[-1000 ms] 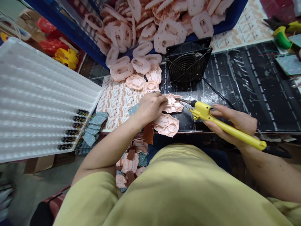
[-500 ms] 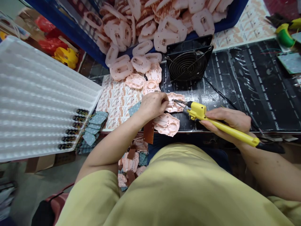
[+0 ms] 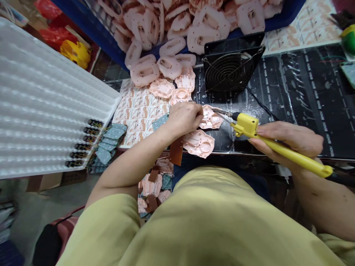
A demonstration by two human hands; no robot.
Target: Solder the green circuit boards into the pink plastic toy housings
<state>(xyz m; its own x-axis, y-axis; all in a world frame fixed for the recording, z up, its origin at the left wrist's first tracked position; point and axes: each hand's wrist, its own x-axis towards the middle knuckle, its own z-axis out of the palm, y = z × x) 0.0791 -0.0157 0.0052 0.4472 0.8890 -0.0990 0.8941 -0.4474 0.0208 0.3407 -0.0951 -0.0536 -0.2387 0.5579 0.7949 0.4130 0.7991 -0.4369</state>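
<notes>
While the right hand grips a yellow soldering iron, a pink shell lies between that hand and the left hand.

Bent fingers of the left hand meet the shell's left edge; whether they pinch anything cannot be told. The iron's tip is at the shell's upper right. A second shell lies just nearer the body. Beyond, a blue crate holds heaped pink covers, beside a black fan. At far left, a white tray bears black parts along its lower right edge.
</notes>
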